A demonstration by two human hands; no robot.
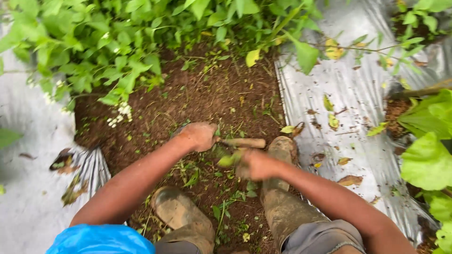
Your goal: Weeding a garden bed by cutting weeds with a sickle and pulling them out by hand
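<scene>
My left hand (pixel 200 135) is closed around one end of a wooden handle (pixel 245 142) that lies across the bare soil (pixel 207 94). The tool's head is hidden under the hand. My right hand (pixel 254 164), blurred by motion, is closed on a clump of green weeds (pixel 228 160) just below the handle. Both hands are muddy. My two mud-caked boots (pixel 181 211) stand on the soil furrow, the right boot (pixel 282 178) beside my right hand.
Silver plastic mulch sheets (pixel 348 108) cover the beds on both sides of the furrow. Leafy green plants (pixel 108 42) with small white flowers crowd the top, and large leaves (pixel 428 150) the right edge. A blue plastic cover (pixel 101 240) sits at bottom left.
</scene>
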